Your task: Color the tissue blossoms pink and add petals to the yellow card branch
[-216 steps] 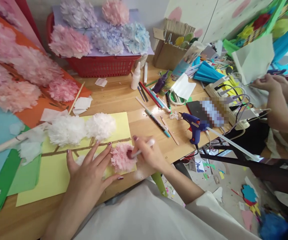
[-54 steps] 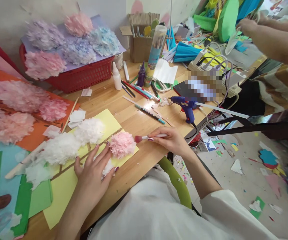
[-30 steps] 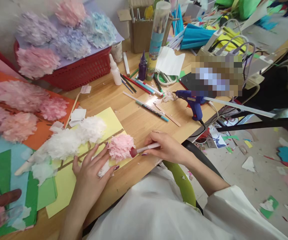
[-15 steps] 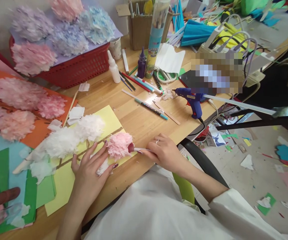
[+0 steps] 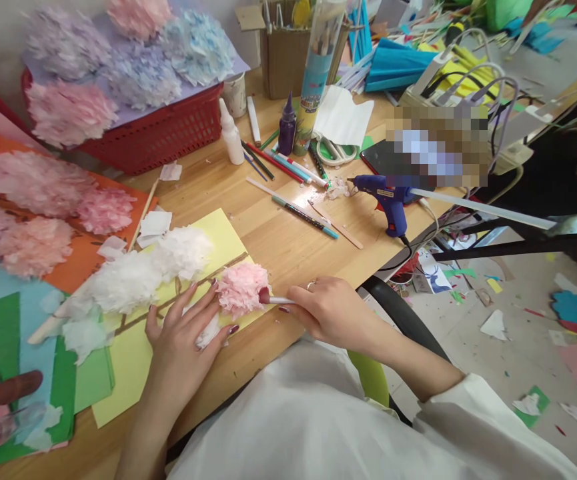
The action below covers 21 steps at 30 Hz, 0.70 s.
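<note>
Pinched in my right hand (image 5: 325, 307) is a brush (image 5: 279, 301) with a pale handle, its dark pink bristles against the right side of a pink paper pompom flower (image 5: 239, 288). My left hand (image 5: 185, 340) lies with fingers spread on the yellow sheet (image 5: 221, 230), its fingertips beside the pink flower. Between thumb and fingers a bit of white paper flower (image 5: 209, 332) shows, partly covered by the hand. Larger white paper flowers (image 5: 133, 279) sit on the sheet to the left, along a brown drawn branch (image 5: 218, 268).
A blue glue gun (image 5: 389, 203) stands beyond my right hand, near a phone (image 5: 383, 160). Pens (image 5: 305, 217), a white bottle (image 5: 231, 137) and scissors (image 5: 335, 153) lie further back. A red basket (image 5: 168, 127) holds coloured flowers. Another person's finger (image 5: 8, 392) shows at left.
My right hand and the brush have shifted slightly and the hand has turned a little, with the bristles still at the pink flower. My left hand stays in place; the view moved slightly.
</note>
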{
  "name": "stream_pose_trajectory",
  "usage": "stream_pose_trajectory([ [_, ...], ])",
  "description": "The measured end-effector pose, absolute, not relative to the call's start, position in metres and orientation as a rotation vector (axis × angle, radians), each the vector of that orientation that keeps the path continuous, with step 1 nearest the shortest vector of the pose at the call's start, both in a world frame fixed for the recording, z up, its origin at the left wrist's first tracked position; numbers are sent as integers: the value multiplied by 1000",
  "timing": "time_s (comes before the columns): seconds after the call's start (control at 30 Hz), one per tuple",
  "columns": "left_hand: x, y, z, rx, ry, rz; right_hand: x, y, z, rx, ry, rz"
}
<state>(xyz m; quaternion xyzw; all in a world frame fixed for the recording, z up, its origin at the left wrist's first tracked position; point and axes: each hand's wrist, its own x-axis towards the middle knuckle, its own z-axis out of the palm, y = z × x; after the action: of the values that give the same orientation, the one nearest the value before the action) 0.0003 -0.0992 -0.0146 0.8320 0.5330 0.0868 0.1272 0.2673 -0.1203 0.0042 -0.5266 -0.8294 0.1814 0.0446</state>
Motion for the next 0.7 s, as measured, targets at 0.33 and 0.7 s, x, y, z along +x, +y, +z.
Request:
stream_pose_trajectory([
  [0.33,-1,-100,-18,2468,1531,305,267,-121,5,-1562,-2377,492],
  [0.7,1,-100,-14,2466,1545,234,261,-122,-3,-1540,-2392,486],
])
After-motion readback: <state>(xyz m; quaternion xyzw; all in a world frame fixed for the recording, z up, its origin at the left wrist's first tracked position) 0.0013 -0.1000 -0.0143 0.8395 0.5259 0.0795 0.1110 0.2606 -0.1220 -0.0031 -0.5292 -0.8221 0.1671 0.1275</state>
